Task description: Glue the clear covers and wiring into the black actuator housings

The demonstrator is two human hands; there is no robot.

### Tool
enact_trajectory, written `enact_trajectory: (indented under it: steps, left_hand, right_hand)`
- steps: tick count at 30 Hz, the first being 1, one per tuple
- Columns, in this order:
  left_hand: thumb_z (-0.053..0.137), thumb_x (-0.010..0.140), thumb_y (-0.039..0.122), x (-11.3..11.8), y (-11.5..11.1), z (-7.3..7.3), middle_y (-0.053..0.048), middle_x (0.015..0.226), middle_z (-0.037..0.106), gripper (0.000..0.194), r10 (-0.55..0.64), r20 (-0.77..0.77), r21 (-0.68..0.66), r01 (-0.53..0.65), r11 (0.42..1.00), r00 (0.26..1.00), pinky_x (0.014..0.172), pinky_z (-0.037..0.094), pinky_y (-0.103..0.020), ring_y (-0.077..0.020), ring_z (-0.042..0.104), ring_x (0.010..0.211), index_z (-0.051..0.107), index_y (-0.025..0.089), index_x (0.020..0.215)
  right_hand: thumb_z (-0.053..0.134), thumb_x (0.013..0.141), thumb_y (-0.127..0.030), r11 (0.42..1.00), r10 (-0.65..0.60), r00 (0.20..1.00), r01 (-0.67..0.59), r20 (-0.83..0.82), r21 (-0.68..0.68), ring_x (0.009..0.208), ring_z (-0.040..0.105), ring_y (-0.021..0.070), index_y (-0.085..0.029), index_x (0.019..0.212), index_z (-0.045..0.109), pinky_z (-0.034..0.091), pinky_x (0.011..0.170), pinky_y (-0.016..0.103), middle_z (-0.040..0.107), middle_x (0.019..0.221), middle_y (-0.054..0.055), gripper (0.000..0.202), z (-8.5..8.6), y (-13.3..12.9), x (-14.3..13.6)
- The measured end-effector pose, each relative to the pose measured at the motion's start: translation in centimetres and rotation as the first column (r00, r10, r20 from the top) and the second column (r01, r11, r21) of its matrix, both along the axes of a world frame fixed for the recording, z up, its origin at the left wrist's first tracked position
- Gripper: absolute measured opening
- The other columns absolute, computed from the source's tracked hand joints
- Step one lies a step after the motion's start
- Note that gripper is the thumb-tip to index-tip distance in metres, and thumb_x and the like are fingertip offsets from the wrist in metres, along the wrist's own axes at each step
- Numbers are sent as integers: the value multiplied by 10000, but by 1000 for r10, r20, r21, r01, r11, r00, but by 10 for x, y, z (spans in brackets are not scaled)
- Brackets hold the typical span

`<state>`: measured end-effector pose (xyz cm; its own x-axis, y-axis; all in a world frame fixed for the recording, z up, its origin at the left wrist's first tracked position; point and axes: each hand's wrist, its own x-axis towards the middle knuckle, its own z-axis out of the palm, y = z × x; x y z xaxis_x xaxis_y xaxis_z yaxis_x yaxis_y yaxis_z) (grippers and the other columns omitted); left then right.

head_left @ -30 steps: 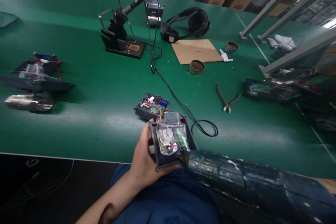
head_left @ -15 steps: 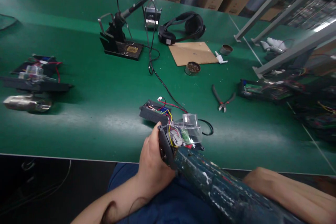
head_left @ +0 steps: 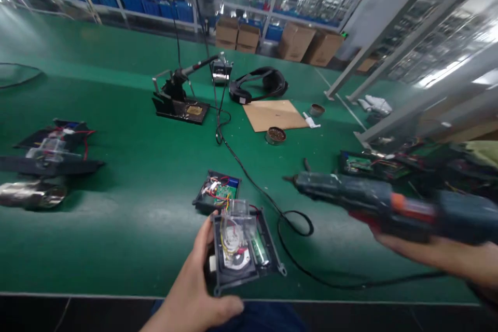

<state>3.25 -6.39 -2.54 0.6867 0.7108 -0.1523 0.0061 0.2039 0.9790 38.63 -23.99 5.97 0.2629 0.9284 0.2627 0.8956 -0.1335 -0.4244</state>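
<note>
My left hand [head_left: 190, 285] grips the near left edge of an open black plastic housing [head_left: 268, 238], with the thumb along its front. Inside the housing sit a clear plastic cover, a round white part, yellow wires and a small green board. Wires run from it to a second black shell [head_left: 200, 202] holding a circuit board, lying just behind on the bench. My right hand [head_left: 424, 254] is wrapped round a dark blue electric screwdriver [head_left: 346, 192] with an orange band, held nearly level above the bench at the right. Its bit points left, apart from the housing.
A black cable [head_left: 249, 171] snakes across the green bench [head_left: 136, 238]. Farther back stand a soldering iron stand [head_left: 182, 109], headphones [head_left: 268, 83], cardboard [head_left: 272, 114] and a small round tin [head_left: 276, 135]. Another opened unit [head_left: 50, 166] lies left; more electronics [head_left: 358, 163] lie right.
The electric screwdriver has swung up and right, away from the housing. My left hand has tilted the housing so its inside faces me. The view has tipped upward.
</note>
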Motion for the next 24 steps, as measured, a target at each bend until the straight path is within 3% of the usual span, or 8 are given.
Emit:
enact_trajectory:
  steps: [2,4,6,10,13,18,22,24]
  left_hand:
    - [755,562,720,1,10,8,-136,1359,528,989,3,35,-165,3,986,999,1076,368,-406,-345,486,1254,425,207,1341]
    - [709,651,702,6,20,17,-98,1186,637,727,37,43,-256,-25,966,998,953,446,-357,-296,586,1101,534,217,1163]
    - [689,727,638,15,29,25,-47,1010,690,505,68,48,-299,-51,953,997,840,468,-309,-239,630,945,556,222,980]
    - [755,668,600,34,38,33,-11,814,703,477,160,72,-357,-124,926,985,737,462,-259,-180,623,780,522,196,771]
    - [815,602,548,43,38,36,-9,706,696,491,238,78,-423,-184,887,968,656,467,-242,-150,607,653,514,184,739]
    - [887,494,429,50,35,46,15,608,665,505,350,84,-477,-271,836,933,560,440,-193,-94,555,530,501,176,701]
    - [883,497,328,51,29,54,44,600,629,455,384,103,-440,-304,845,918,588,452,-187,-97,589,579,524,172,729]
    - [864,535,311,49,25,55,44,610,621,409,386,113,-387,-317,866,916,591,454,-193,-97,591,584,529,168,721]
  right_hand:
    - [634,877,-327,999,12,996,-8,89,-44,582,619,200,-249,952,664,548,504,295,658,770,25,112,-3,35,27]
    - [624,777,-228,999,-20,985,26,174,-32,860,654,265,-221,1085,647,568,745,352,662,1019,70,309,-10,74,51]
    - [568,693,-164,996,-75,967,85,242,-29,940,631,310,-179,1076,661,536,821,407,623,1137,112,395,-22,111,70]
    - [540,646,-130,994,-94,955,106,281,-28,925,620,338,-150,1000,700,496,860,474,631,1112,148,390,-43,162,91]
    - [540,653,-146,996,-87,965,84,248,22,948,609,361,-151,925,703,471,893,529,649,1050,160,317,-42,176,84]
    - [494,883,-285,984,-34,992,11,122,179,879,635,275,-204,988,659,539,817,418,669,974,85,212,-8,151,-7]
    - [471,981,-221,905,414,902,-392,-123,166,849,630,186,-208,1085,623,553,751,270,641,981,56,185,20,121,-113]
    - [456,1004,-207,871,489,853,-466,-182,157,870,625,171,-184,1098,600,552,775,245,627,981,69,173,22,115,-148]
